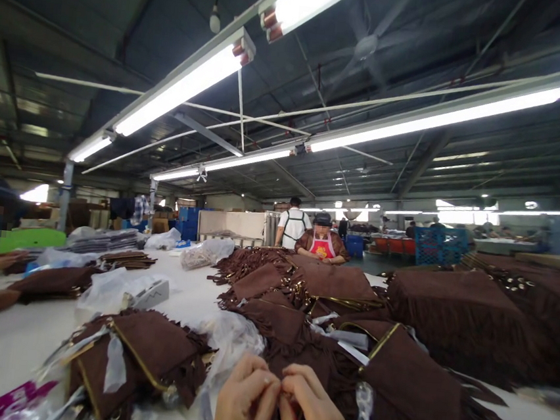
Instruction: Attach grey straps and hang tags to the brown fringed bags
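My left hand and my right hand are side by side at the bottom centre, fingers bent and pinched, fingertips almost touching. What they hold, if anything, is too small or hidden to name. Just beyond them spreads a heap of brown fringed pouches with gold zips. To the right of my right hand lies a large fringed pouch. Left of my left hand are more brown pouches with clear plastic on them. Crumpled clear plastic sits behind my left hand.
A white table bears it all. At the left edge a person's hands are by brown pouches. A grey-white box-like object stands on the table. A large brown stack is at right. Beyond the table is a person in a red apron.
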### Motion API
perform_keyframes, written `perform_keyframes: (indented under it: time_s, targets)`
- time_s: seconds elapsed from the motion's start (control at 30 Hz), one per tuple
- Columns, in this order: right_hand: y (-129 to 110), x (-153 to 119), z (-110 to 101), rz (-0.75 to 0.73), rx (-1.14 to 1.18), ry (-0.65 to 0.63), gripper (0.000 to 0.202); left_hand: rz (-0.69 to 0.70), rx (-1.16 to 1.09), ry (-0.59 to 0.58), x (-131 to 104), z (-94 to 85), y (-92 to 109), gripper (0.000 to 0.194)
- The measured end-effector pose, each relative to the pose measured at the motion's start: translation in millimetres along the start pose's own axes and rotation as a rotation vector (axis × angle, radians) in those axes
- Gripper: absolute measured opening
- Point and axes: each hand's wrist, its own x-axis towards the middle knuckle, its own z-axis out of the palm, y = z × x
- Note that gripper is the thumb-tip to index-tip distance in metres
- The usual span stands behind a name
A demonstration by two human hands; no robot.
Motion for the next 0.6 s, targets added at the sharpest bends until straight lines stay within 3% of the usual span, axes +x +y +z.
perform_keyframes:
  time_s: [0.17,0.3,0.43,0.53,0.6]
  targets:
    - [-30,8,-35,0.017,0.188,0.062,0.019,0.143,-0.012,-0.014,27,-12.7,57,0.025]
    - [-39,16,-57,0.106,0.358,0.118,0.011,0.201,-0.148,-0.090,42,-17.8,71,0.016]
    - [-48,13,-85,0.210,0.505,0.045,0.009,0.070,-0.180,-0.260,22,-27.5,59,0.015]
    - [-54,9,-105,0.290,0.595,0.070,0.005,-0.014,-0.085,-0.534,-19,-31.2,30,0.016]
    - [-57,6,-116,0.398,0.632,0.050,0.008,0.010,-0.010,-0.741,-53,-31.1,7,0.010]
